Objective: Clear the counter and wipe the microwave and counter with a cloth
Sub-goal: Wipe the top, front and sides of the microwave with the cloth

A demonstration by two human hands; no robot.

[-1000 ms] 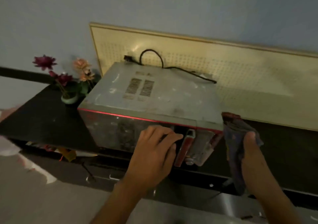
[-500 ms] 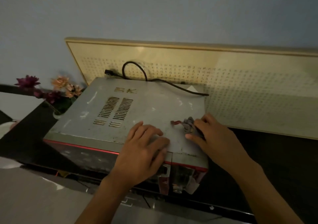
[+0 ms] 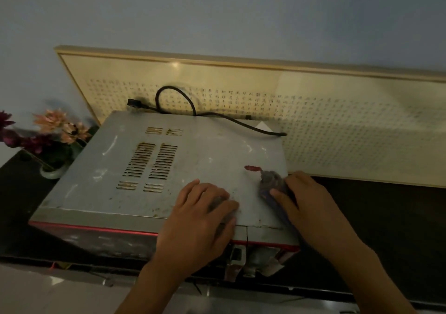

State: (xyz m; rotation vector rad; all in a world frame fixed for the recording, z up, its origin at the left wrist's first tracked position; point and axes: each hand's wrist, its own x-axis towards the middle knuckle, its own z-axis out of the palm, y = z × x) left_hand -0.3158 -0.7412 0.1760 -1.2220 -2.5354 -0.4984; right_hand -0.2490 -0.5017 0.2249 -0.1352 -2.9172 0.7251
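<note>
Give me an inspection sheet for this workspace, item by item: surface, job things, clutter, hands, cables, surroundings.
Surface: black counter, dimly lit.
Job's things: grey metal microwave with red front trim, its top scuffed and spotted; dark grey cloth with a red edge on the top's right front area.
Clutter: pink and purple flowers in a pale vase, left of the microwave.
Grippers: left hand rests on the microwave's top at the front edge; right hand holds the cloth against the top.
Cables: black power cord looped along the top's rear edge, plug lying free.
Surroundings: cream framed panel behind; blue-grey wall.
</note>
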